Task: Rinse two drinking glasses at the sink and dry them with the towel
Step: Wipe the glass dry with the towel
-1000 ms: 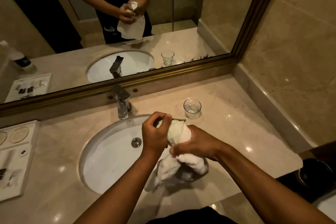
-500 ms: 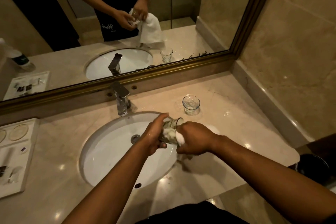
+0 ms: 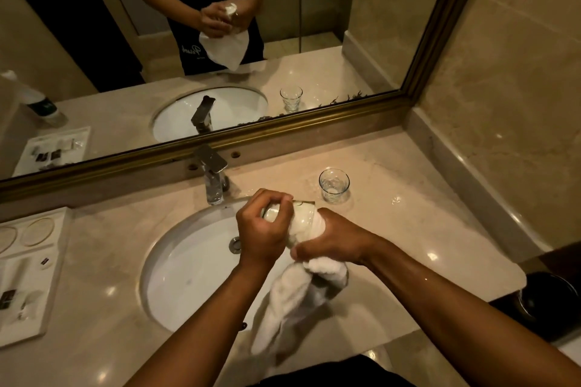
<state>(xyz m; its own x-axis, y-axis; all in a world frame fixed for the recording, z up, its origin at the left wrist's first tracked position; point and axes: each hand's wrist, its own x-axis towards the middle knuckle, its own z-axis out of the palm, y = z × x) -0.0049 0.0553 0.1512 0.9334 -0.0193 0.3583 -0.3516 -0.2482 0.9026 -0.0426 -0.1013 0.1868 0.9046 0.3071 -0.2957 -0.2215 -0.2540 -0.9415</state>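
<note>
Glass (image 3: 300,214) and towel (image 3: 292,302) held above marble counter (image 3: 424,229) sink (image 3: 188,276).

Hotel-style bathroom vanity. Evidence: oval undermount sink (image 3: 188,276) set in a polished marble counter (image 3: 424,229), single-lever chrome faucet (image 3: 213,176), wide gilt-framed mirror (image 3: 314,122) along the back, marble-tiled wall (image 3: 509,72) at right. White amenity tray (image 3: 47,292) with small packaged toiletries at left, spare glass (image 3: 334,184) on the counter, dark bin (image 3: 547,298) at lower right.
</note>
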